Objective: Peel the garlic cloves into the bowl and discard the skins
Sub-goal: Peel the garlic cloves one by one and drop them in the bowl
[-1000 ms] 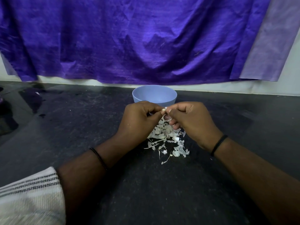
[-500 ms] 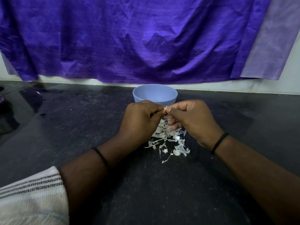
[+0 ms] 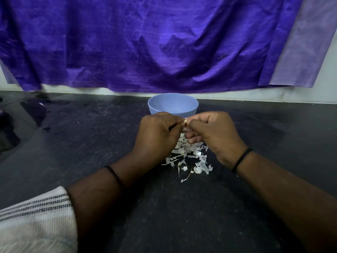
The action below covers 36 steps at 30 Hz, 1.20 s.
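Purple cloth point(image 3: 145, 42) is hanging across the wall from 10 to 2 o'clock, above a dark stone counter point(image 3: 73, 152) that is filling the lower field. At 12 o'clock on the counter, a pale blue bowl point(image 3: 172, 105) is standing upright; its contents are not showing from this angle. Directly in front of the bowl, toward 6 o'clock, the left hand point(image 3: 156, 132) and the right hand point(image 3: 213, 134) are meeting fingertip to fingertip, both with fingers curled and pinching a single garlic clove point(image 3: 186, 122), of which only a small white part is showing between them. Below the hands, a loose heap of white skins point(image 3: 189, 159) is lying on the counter, trailing toward 6 o'clock. The step in hand appears to be stripping skin from the held clove, with the hands poised above the heap so that fragments are falling onto it. The next move is likely calling for releasing the freed skin, then carrying the bare clove forward toward 12 o'clock and dropping it over the bowl rim. The heap is not yet discarded.
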Available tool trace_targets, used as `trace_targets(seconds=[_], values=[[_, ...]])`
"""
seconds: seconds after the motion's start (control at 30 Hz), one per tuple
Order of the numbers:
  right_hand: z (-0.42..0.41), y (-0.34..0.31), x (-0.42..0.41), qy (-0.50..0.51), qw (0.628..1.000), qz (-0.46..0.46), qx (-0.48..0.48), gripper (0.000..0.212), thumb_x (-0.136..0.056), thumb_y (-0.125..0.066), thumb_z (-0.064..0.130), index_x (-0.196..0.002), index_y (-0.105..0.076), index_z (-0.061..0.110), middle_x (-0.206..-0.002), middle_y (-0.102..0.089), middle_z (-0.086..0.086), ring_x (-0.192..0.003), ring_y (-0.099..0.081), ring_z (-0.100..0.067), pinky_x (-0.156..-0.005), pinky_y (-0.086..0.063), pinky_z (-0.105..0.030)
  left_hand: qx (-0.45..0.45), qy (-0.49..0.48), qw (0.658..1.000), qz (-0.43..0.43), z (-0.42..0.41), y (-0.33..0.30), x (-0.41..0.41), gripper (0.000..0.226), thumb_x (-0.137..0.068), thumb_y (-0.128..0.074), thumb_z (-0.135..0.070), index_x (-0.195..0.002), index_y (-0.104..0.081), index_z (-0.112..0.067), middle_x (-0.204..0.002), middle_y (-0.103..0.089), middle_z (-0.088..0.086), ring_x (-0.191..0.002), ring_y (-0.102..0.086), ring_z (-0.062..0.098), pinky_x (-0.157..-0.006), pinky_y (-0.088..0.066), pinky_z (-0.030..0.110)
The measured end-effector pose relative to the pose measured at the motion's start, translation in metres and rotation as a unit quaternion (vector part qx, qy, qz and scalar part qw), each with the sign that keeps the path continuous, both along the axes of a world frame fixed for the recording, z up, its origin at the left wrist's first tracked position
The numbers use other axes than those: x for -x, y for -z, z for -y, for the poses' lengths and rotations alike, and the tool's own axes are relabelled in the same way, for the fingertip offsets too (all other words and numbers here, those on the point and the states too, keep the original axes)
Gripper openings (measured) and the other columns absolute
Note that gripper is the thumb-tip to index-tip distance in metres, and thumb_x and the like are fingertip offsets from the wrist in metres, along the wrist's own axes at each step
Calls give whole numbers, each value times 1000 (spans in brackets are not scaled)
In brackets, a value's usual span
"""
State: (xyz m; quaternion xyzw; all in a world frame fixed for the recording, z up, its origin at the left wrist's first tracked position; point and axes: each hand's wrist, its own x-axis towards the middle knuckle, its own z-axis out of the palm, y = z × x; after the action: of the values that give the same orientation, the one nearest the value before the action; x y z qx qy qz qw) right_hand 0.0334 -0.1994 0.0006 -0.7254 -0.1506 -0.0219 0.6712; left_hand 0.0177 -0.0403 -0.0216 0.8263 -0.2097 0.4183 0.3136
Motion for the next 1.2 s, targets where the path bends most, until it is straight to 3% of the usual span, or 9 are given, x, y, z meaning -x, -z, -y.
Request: trace_targets(seconds=[0.37,0.57,0.63,0.87,1.0,1.1,1.2], values=[[-6,-4,5,-1,996,-45,-71,14,-89,-65,-5,-78,-72,-3,-65,-69,-10,-58,-62,-16,-58,-59,-26,72,-9,997,19,9,3,2,11,-86,-71,-8,-92,-81,-10,-80,-77,0,-75,-69,7,-69,-55,30],[-8,-2,4,27,997,-27,-68,6,-87,-68,-3,-84,-72,-8,-63,-69,-8,-55,-61,-11,-57,-58,-26,113,-9,994,2,12,3,2,11,-86,-72,-9,-92,-81,-11,-83,-77,-2,-81,-68,5,-73,-55,23],[-8,-1,3,33,997,-20,-64,6,-87,-70,-2,-85,-72,-8,-64,-69,-8,-55,-61,-11,-56,-57,-25,145,-3,989,-25,13,3,1,10,-87,-73,-11,-92,-81,-13,-84,-77,-4,-80,-70,4,-75,-56,27],[-8,2,1,39,997,-27,-64,7,-89,-69,0,-85,-72,-6,-62,-68,-6,-54,-62,-9,-54,-58,-23,236,57,963,-116,15,4,-1,8,-90,-73,-14,-93,-81,-13,-83,-77,-5,-78,-73,11,-75,-61,42],[-7,2,1,31,995,-50,-81,9,-90,-67,0,-89,-71,-7,-68,-70,-10,-57,-62,-12,-57,-58,-26,322,100,923,-185,14,0,-2,8,-90,-72,-7,-92,-79,-9,-79,-77,5,-74,-75,24,-72,-62,46],[-7,2,0,33,995,-51,-80,8,-91,-67,0,-88,-72,-5,-68,-71,-10,-58,-62,-12,-57,-58,-25,370,123,894,-223,14,-1,-2,8,-90,-70,-6,-93,-77,-5,-80,-76,12,-74,-74,31,-70,-62,44],[-6,4,-1,44,997,-30,-58,7,-89,-67,-1,-87,-72,-3,-69,-72,-10,-59,-64,-13,-55,-57,-25,370,122,890,-239,14,-1,-2,8,-92,-69,-6,-90,-76,-5,-76,-75,10,-65,-72,22,-59,-59,31]])
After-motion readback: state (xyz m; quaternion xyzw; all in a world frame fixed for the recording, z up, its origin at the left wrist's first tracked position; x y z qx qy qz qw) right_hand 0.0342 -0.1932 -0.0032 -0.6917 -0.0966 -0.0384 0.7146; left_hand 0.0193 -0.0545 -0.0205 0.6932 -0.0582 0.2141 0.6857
